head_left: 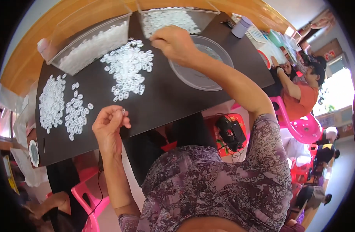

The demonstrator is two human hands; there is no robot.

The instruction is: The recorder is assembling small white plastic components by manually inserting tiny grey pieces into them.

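Above the near edge of the dark table, my left hand pinches a small white piece between thumb and finger, mostly hidden by the fingertips. My right hand is raised over the far part of the table, its fingers curled together; whatever may be in them cannot be made out. Below that hand lies a pile of small white oval rings. The round clear tray is partly covered by my right hand and forearm. Two more groups of ovals, a dense heap and a looser scatter, lie at the left.
Two clear plastic bins, one at the far left and one at the back, hold many white pieces. A lilac cup stands at the back right. Another person in orange sits to the right, beside a pink stool.
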